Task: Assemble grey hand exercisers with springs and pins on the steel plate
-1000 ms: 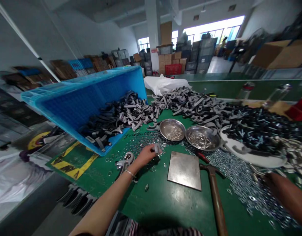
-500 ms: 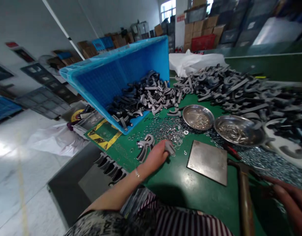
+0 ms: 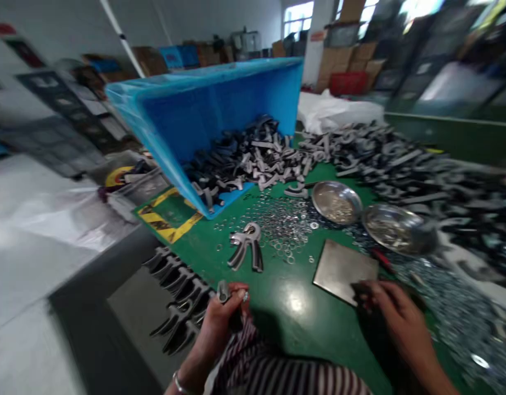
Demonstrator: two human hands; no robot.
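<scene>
My left hand point(image 3: 224, 315) is closed around a grey clamp handle point(image 3: 223, 292) close to my body, by the table's near edge. A small shiny bit point(image 3: 245, 295) shows at its fingertips. My right hand point(image 3: 401, 312), smeared by motion, pinches a dark object point(image 3: 363, 293) that I cannot make out, over the lower right corner of a flat metal plate point(image 3: 343, 269). Between the hands and the blue bin, a grey-and-black spring clamp point(image 3: 247, 247) lies with its handles spread. Loose metal rings point(image 3: 286, 252) are scattered beside it.
A tipped blue bin point(image 3: 220, 99) spills clamp parts. More parts point(image 3: 384, 153) are heaped at the right behind two metal bowls point(image 3: 337, 203) of small pieces. Small metal parts point(image 3: 454, 307) cover the right side. Several clamps point(image 3: 181, 280) lie in a grey box at the left.
My left hand has drawn back from the rings toward my body with the clamp handle. My right hand has moved left to the metal plate. The wooden-handled hammer no longer shows.
</scene>
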